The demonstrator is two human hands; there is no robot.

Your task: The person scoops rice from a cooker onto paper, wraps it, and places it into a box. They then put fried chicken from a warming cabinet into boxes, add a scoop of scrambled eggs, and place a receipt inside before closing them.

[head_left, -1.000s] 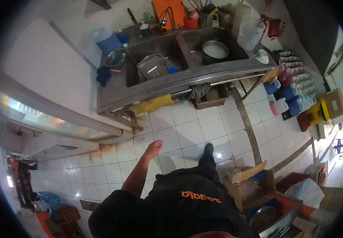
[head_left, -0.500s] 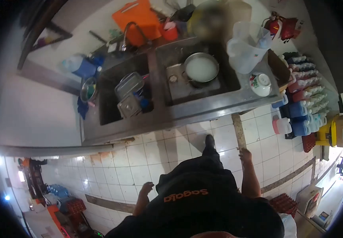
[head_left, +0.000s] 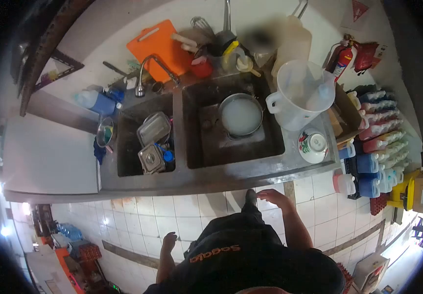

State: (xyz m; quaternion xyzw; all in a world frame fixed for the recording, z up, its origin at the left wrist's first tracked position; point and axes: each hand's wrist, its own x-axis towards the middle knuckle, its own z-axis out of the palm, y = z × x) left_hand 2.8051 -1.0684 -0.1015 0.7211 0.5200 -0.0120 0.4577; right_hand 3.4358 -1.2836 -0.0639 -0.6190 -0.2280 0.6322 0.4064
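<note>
My right hand is in front of the sink counter's front edge, apart from it. Its fingers reach loosely to the left and hold nothing. Lower, at my side over the floor, hangs my left hand, fingers loosely bent and holding nothing visible. The right basin contains a round metal pot of cloudy whitish liquid. In the left basin lie a clear lidded container, a metal lid and a blue item. An upturned floral bowl stands on the right of the counter.
A large clear pitcher stands right of the basins. Behind them are the faucet, an orange cutting board and a red cup. Jugs of coloured liquid stack at right, below a fire extinguisher. White tiles cover the floor.
I have come nearer to the sink. My right hand has risen and swung left toward the counter edge; my left hand has dropped slightly. The basins now show from more directly above.
</note>
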